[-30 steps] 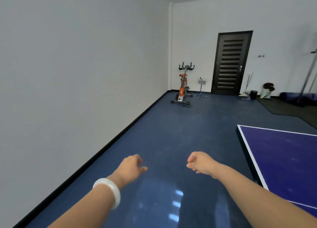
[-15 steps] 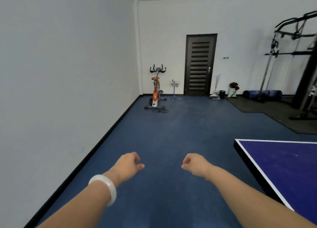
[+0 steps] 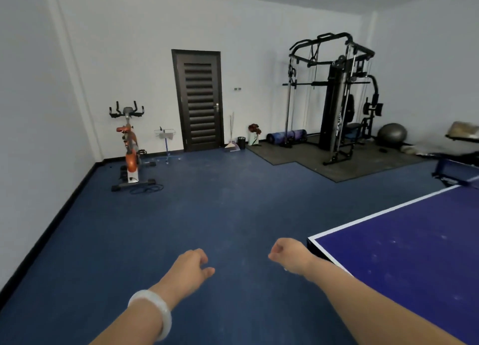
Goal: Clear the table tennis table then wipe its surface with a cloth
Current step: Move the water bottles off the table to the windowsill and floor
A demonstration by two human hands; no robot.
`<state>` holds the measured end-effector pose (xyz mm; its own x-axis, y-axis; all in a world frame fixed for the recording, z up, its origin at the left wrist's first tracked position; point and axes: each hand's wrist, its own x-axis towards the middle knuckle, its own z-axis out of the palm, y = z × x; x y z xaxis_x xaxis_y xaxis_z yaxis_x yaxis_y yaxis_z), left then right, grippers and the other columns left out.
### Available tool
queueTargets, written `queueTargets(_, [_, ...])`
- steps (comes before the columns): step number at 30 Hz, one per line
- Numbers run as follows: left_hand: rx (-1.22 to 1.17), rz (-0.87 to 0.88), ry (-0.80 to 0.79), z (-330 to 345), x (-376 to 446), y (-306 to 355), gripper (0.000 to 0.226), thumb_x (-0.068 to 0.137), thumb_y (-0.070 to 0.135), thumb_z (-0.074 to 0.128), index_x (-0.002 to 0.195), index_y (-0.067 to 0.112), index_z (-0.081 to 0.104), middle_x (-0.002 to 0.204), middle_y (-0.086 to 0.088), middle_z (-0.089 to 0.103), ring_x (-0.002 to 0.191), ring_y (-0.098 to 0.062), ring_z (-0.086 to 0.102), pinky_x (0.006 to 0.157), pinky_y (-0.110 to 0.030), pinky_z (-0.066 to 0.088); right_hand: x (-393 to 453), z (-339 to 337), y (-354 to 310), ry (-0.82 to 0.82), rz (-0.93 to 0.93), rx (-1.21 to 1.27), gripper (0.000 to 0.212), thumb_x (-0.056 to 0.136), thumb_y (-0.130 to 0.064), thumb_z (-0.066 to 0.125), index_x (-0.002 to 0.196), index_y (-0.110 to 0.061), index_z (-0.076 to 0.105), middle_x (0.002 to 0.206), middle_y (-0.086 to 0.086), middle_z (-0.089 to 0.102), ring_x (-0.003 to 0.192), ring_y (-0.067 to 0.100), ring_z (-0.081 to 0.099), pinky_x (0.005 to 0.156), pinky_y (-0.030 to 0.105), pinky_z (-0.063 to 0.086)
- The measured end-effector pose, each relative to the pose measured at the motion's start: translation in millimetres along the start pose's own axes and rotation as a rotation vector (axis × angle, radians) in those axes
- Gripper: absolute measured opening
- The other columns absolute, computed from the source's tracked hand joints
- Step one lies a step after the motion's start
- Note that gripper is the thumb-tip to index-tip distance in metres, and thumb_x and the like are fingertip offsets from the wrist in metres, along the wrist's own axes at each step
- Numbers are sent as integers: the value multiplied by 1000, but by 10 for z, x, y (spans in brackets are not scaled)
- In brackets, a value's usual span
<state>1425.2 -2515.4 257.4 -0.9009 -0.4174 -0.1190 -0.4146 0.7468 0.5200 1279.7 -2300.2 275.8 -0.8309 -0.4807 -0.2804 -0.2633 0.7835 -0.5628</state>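
Left hand (image 3: 191, 269) and right hand (image 3: 289, 256): loosely curled grip, holding nothing, over matte blue floor (image 3: 207, 215). Right forearm crosses the bench's (image 3: 404, 243) white-edged corner; flat purple top, speckled.

From my seat, both hands hang over bare blue floor (image 3: 207, 215), which runs open from 10 to 1 o'clock toward the door (image 3: 198, 99). At 3 o'clock the table tennis table (image 3: 404, 243) blocks the right side, its corner just beside my right hand (image 3: 290, 258). The exercise bike (image 3: 129, 147) stands at 11 o'clock, the weight machine (image 3: 334, 98) at 1 o'clock, and the wall (image 3: 33, 111) closes off 9.
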Motion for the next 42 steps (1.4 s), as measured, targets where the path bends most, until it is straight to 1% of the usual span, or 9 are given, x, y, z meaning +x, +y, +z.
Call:
queueTargets(4, [-10, 56, -31, -110, 1360, 188, 31, 93, 35, 61, 116, 15, 56, 118, 3, 53, 106, -12, 53, 89, -21, 42, 1190, -387, -60, 36, 55, -5, 27, 97, -20, 49, 116, -2, 58, 107, 11, 63, 86, 17, 51, 83, 32, 49])
queueTargets(8, [-13, 84, -37, -300, 2595, 396, 31, 92, 35, 62, 115, 15, 56, 118, 2, 54, 107, -14, 54, 90, -23, 43, 2216, -752, -131, 40, 97, -23, 21, 99, -25, 51, 107, -6, 57, 100, 6, 56, 86, 18, 53, 92, 35, 50])
queueTargets(11, [-23, 106, -51, -417, 3433, 522, 31, 92, 35, 63, 115, 15, 57, 115, 2, 56, 106, -14, 56, 87, -22, 43, 2946, -948, -192, 26, 125, -19, 34, 100, -27, 51, 121, -1, 57, 102, 6, 57, 89, 19, 55, 96, 37, 49])
queueTargets(15, [-1, 152, -88, -444, 4651, 642, 30, 92, 35, 63, 114, 15, 57, 109, 3, 57, 100, -13, 57, 84, -22, 44, 3965, -1197, -200, 66, 152, 6, 35, 97, -25, 54, 123, -2, 59, 126, 15, 62, 111, 26, 61, 97, 34, 47])
queueTargets(19, [14, 224, -115, -483, 6042, 852, 26, 92, 35, 63, 109, 17, 57, 108, 2, 58, 99, -17, 60, 87, -30, 50, 5049, -1550, -120, 122, 224, 54, 39, 98, -23, 52, 127, 3, 55, 130, 19, 59, 97, 24, 63, 99, 43, 47])
queueTargets(23, [28, 301, -173, -468, 7312, 1264, 25, 92, 34, 63, 108, 15, 59, 107, 2, 59, 101, -17, 60, 82, -25, 48, 5854, -2043, 160, 174, 327, 109, 37, 98, -23, 50, 125, 2, 56, 95, 5, 57, 74, 15, 48, 82, 34, 51])
queueTargets(29, [87, 486, -323, 140, 8886, 2419, 21, 92, 36, 62, 106, 20, 59, 105, 7, 57, 95, -9, 56, 73, -18, 42, 6481, -2838, 1073, 335, 578, 258, 23, 96, -27, 54, 113, -12, 58, 109, 3, 62, 84, 14, 55, 79, 27, 49])
queueTargets(36, [75, 708, -453, 1249, 10140, 4217, 22, 92, 37, 61, 108, 21, 58, 109, 8, 55, 99, -9, 56, 82, -22, 47, 7201, -4014, 2565, 555, 750, 277, 16, 94, -27, 58, 102, -14, 58, 106, 3, 62, 87, 17, 57, 75, 28, 48])
queueTargets(42, [118, 791, -503, 1863, 11170, 5633, 22, 93, 39, 60, 108, 24, 57, 112, 9, 54, 100, -7, 56, 89, -26, 50, 7945, -5092, 3549, 605, 796, 290, 14, 93, -27, 60, 99, -15, 58, 101, 1, 60, 84, 17, 55, 74, 27, 45])
